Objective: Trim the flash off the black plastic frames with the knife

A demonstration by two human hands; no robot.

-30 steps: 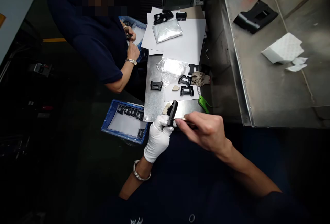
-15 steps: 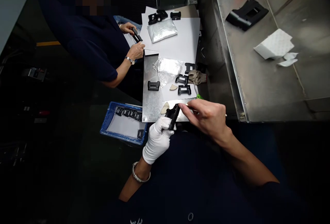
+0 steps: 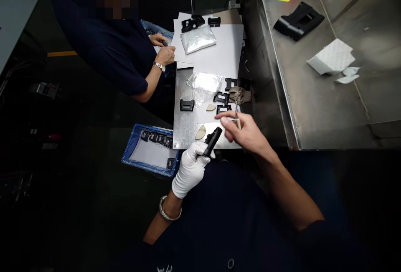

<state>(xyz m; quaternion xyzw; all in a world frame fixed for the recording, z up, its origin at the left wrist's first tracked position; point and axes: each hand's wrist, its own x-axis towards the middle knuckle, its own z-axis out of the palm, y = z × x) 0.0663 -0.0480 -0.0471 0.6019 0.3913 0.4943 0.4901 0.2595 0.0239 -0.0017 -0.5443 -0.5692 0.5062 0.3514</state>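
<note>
My left hand [image 3: 189,171], in a white glove, grips a black plastic part [image 3: 213,141] and holds it tilted over the table's near edge. To the right and slightly above the part is my bare right hand [image 3: 246,130], apart from it. A thin pale stick [image 3: 238,121] sits between its fingers, with the index finger stretched out to the left. What kind of tool the stick is does not show. Beside the black part lies a beige wedge-shaped piece [image 3: 200,132] on the table, and a smaller beige wedge [image 3: 211,107] is farther back.
Black frames [image 3: 221,97] lie near a grey work glove [image 3: 239,95] on the metal table [image 3: 181,130]. A blue bin [image 3: 127,155] with several black parts stands left. Across the table a co-worker's hands [image 3: 165,54] hold a dark part. A metal bench [image 3: 291,96] stands right.
My right hand has drawn away from the black part, upward, and its index finger has straightened. The black part has turned slightly in my left hand. The co-worker has turned their part.
</note>
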